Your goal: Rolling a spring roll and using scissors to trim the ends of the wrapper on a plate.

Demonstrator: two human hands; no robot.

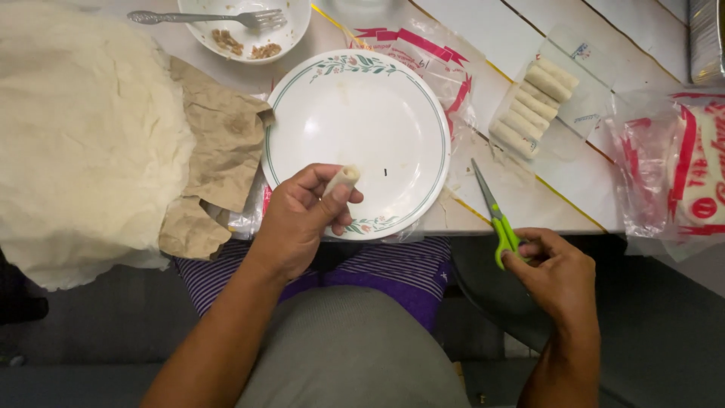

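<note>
left hand (298,219) pinches small roll (341,180) over plate (393,98) | right hand (555,272) grips scissors (495,215) | white table (529,23)

Place: a home kitchen or dining spot, food being prepared by hand.
Signs: floral-rimmed plate (355,125), bowl (245,26) with fork (204,17), stack of thin wrappers (75,136), finished rolls (532,106), white desk (521,30).

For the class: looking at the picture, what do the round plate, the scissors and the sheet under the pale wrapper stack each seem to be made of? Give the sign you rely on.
Plate: likely glazed ceramic, glossy white with a green rim line and a floral print.
Scissors: grey metal blades, bright green handles, probably plastic, in the right hand.
Sheet: brown paper, matte, creased and stained.
</note>
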